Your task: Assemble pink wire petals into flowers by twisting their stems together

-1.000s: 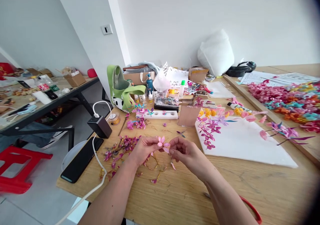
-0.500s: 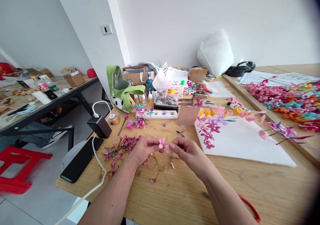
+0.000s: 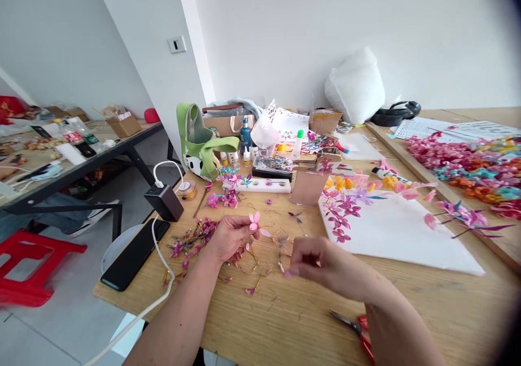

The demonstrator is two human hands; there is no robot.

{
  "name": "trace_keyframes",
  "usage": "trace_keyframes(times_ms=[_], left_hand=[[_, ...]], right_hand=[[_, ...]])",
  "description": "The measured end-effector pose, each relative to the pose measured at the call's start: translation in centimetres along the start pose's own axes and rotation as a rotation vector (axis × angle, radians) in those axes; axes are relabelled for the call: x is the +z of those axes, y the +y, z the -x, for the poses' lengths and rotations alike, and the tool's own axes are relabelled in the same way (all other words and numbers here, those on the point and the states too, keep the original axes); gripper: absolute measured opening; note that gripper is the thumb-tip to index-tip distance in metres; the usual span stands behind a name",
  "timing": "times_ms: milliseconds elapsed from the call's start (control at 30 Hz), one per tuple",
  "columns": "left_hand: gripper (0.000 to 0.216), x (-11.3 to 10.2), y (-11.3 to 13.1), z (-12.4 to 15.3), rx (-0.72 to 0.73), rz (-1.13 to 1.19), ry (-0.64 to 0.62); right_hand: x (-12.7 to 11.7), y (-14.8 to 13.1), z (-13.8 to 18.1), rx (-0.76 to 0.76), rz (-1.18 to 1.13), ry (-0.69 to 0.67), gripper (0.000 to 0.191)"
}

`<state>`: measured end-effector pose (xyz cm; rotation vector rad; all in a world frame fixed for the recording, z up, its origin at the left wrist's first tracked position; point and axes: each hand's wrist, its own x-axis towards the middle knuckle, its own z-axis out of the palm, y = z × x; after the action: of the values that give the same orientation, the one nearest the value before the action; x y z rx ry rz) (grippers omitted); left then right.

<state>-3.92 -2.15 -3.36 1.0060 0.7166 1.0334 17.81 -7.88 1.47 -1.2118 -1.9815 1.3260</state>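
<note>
My left hand (image 3: 233, 239) pinches a small pink flower (image 3: 255, 222) with pale translucent petals between thumb and fingertips, above the table. To its right, my right hand (image 3: 319, 260) is apart from the flower, its fingers curled towards the thumb and slightly blurred. Whatever those fingers hold, if anything, is hidden. Just left of the right fingertips lies a thin stem with a pale tip (image 3: 280, 265). Purple flowers on gold wire stems (image 3: 199, 235) are heaped under and beside my left wrist. Red-handled scissors (image 3: 354, 325) lie partly behind my right forearm.
A white board (image 3: 391, 238) carrying flowers lies at the right. Behind are a white holder (image 3: 264, 185), a cardboard piece (image 3: 309, 188) and a green bag (image 3: 203, 143). A phone (image 3: 134, 254), black charger (image 3: 164, 202) and white cable (image 3: 163, 298) occupy the left edge.
My right hand has left the flower and moved right and down, nearer to me. My left hand still holds the flower, slightly higher and farther left. More of the scissors shows.
</note>
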Motion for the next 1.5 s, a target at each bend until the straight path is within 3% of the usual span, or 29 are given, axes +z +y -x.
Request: trace_keyframes(times_ms=[100,233,333,433,500,633,867,1033,1500], left_hand=[[0.018,0.0,0.2,-0.1,0.004,0.037,0.008],[0.019,0.1,0.2,0.0,0.002,0.042,0.001],[0.021,0.3,0.1,0.1,-0.018,0.022,0.006],[0.022,0.4,-0.1,0.2,-0.064,-0.011,0.003],[0.023,0.4,-0.2,0.3,-0.071,-0.035,-0.011],[0.020,0.3,-0.5,0.3,-0.009,-0.123,-0.093],[0.021,0.1,-0.6,0.4,0.025,-0.330,-0.127],[0.022,0.2,-0.6,0.3,0.031,-0.344,-0.163],[0.018,0.5,-0.8,0.2,0.211,-0.460,-0.115]], right_hand=[[0.5,-0.2,0.3,0.021,0.290,-0.130,0.012],[1.2,0.0,0.2,0.114,0.392,-0.161,0.008],[1.6,0.1,-0.3,0.089,0.304,-0.061,0.009],[2.2,0.1,-1.3,0.053,0.114,0.143,0.026],[2.7,0.1,-1.9,0.048,-0.028,0.197,0.035],[3.3,0.2,-2.5,0.051,-0.210,0.233,0.037],[3.2,-0.3,-2.4,0.097,-0.212,0.350,0.029],[3.5,-0.5,-2.6,0.149,-0.231,0.381,0.032],[4.1,-0.4,-2.8,0.114,-0.275,0.430,0.031]])
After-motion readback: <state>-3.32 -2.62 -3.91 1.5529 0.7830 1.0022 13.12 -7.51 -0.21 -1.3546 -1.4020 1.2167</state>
